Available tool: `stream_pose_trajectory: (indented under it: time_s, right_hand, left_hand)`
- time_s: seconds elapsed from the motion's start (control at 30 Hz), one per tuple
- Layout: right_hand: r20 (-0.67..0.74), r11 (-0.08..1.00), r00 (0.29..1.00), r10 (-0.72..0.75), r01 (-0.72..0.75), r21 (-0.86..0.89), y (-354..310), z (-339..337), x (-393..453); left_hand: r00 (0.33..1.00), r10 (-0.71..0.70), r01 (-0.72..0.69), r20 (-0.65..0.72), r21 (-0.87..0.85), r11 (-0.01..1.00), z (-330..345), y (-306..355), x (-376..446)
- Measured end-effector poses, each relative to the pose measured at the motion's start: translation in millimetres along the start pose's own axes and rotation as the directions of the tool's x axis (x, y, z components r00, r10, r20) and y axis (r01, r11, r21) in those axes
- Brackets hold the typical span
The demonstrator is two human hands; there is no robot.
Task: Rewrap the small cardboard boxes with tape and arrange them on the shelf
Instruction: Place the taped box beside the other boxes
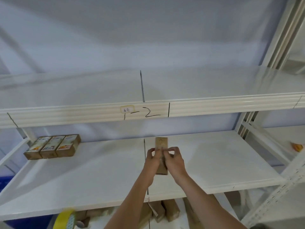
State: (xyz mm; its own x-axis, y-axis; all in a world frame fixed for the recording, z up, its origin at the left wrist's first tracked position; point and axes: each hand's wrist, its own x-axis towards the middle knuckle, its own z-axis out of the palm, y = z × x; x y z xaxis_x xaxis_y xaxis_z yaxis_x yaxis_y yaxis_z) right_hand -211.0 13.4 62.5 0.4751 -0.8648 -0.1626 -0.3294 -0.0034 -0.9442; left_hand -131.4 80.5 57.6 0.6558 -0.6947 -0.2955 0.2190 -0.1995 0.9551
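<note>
A small brown cardboard box lies lengthwise on the white middle shelf, just right of a black line drawn across it. Both hands are over the box's middle. My left hand and my right hand each have thumb and fingertips pinched together above the box's top face; whether tape is between them I cannot tell. Three wrapped boxes with printed labels stand side by side at the shelf's far left. A yellow tape roll stands at the shelf's front edge, lower left.
An upper shelf beam marked "1-2" runs across above the hands. Several brown boxes lie on the level below. A blue bin is at the left, a white upright post at the right, an orange packet beyond it.
</note>
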Motion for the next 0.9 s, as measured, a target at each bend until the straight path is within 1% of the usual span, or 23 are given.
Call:
stream_pose_trajectory:
  time_s: [0.1,0.13,0.17,0.23,0.27,0.3,0.33,0.37,0.4,0.43,0.47,0.5,0.53,0.63,0.73,0.83,0.9]
  right_hand:
    - [-0.005,0.985,0.993,-0.118,0.117,-0.123,4.4,-10.3,6.4]
    - [-0.001,0.985,0.992,-0.123,0.122,-0.119,6.5,-13.5,9.6]
    - [0.005,0.991,0.994,-0.111,0.111,-0.079,7.9,-16.8,13.6]
    - [-0.01,0.997,0.998,-0.067,0.067,0.044,12.1,-22.9,22.6]
    - [-0.031,0.994,0.999,-0.038,0.041,0.103,13.9,-25.4,26.7]
    - [-0.054,0.99,0.999,-0.002,0.01,0.143,15.5,-27.0,30.2]
    - [-0.06,0.984,0.997,0.041,-0.03,0.177,16.6,-27.7,32.5]
    - [-0.033,0.975,0.995,0.094,-0.085,0.206,17.2,-27.3,33.6]
    - [0.032,0.961,0.99,0.138,-0.142,0.237,17.9,-25.6,33.6]
    - [0.112,0.946,0.981,0.161,-0.185,0.266,15.9,-23.8,31.9]
    - [0.18,0.936,0.971,0.16,-0.207,0.284,11.8,-22.3,30.1]
    - [0.217,0.937,0.965,0.149,-0.208,0.282,7.8,-20.6,29.3]
    - [0.222,0.944,0.965,0.14,-0.198,0.265,5.4,-19.2,29.1]
    - [0.152,0.966,0.981,0.123,-0.154,0.21,5.8,-12.6,32.6]
    - [0.096,0.966,0.987,0.126,-0.144,0.217,14.7,-6.0,32.5]
    - [0.058,0.96,0.992,0.108,-0.12,0.254,23.0,-1.6,27.0]
    - [0.053,0.958,0.992,0.113,-0.123,0.257,26.4,-2.3,26.4]
  left_hand:
    - [0.999,0.028,-0.03,-0.047,-0.045,0.999,1.4,-5.7,5.1]
    - [0.997,0.044,-0.046,-0.057,-0.038,0.998,0.2,-6.6,7.2]
    - [0.997,0.047,-0.048,-0.056,-0.018,0.999,-1.9,-8.5,11.5]
    - [0.999,0.014,-0.014,-0.049,0.006,1.0,-7.7,-11.1,18.0]
    - [0.999,-0.016,0.016,-0.041,-0.011,1.0,-10.5,-10.5,20.3]
    - [0.998,-0.06,0.059,-0.013,-0.06,0.996,-13.6,-11.6,24.2]
    - [0.994,-0.101,0.105,0.03,-0.148,0.983,-15.6,-11.5,26.8]
    - [0.989,-0.115,0.134,0.095,-0.233,0.963,-17.2,-11.3,28.7]
    - [0.983,-0.105,0.147,0.151,-0.298,0.943,-18.2,-11.3,31.2]
    - [0.979,-0.088,0.143,0.186,-0.311,0.94,-18.5,-11.5,34.0]
    - [0.975,-0.071,0.134,0.21,-0.302,0.944,-17.7,-11.5,36.0]
    - [0.974,-0.057,0.119,0.221,-0.276,0.954,-17.1,-12.8,39.0]
    - [0.971,-0.046,0.109,0.234,-0.262,0.959,-16.7,-14.2,42.3]
    - [0.976,-0.059,0.1,0.211,-0.189,0.977,-15.3,-16.6,52.2]
    - [0.983,-0.074,0.091,0.166,-0.098,0.991,-7.6,-15.7,53.4]
    - [0.994,-0.013,0.016,0.107,-0.026,1.0,-1.2,-20.0,50.3]
    - [0.995,-0.002,0.004,0.096,-0.024,1.0,-0.8,-26.3,49.2]
